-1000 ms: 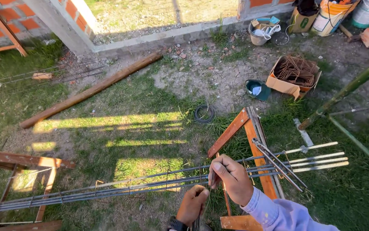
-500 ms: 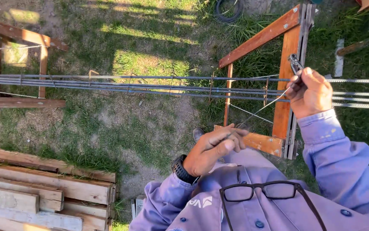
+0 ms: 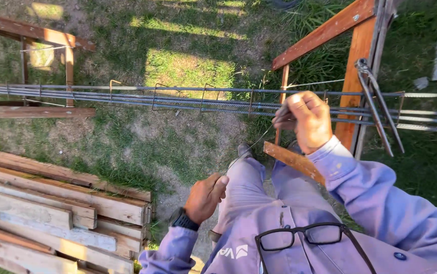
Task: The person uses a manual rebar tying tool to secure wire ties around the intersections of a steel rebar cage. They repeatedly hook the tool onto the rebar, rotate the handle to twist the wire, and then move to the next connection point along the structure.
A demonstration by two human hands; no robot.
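Note:
A bundle of long steel rebars (image 3: 188,99) with wire stirrups runs left to right across two wooden trestles. My right hand (image 3: 304,119) is at the bars beside the orange trestle (image 3: 353,86), its fingers pinched on the end of a thin tie wire (image 3: 251,147). That wire slants down to my left hand (image 3: 205,197), which is closed around it low by my left leg; a black watch sits on the wrist. A pair of long-handled pincers (image 3: 378,109) hangs on the trestle, right of my right hand and untouched.
A stack of weathered planks (image 3: 51,213) lies at the lower left. A second wooden trestle (image 3: 36,38) holds the bars at upper left. Black-framed glasses (image 3: 299,236) hang on my lilac shirt. Grass and bare soil lie underneath.
My right hand has let go of the pincers and moved left to the bars, still pinching the wire. My left hand dropped down and left with the wire. The view tilted down from the yard.

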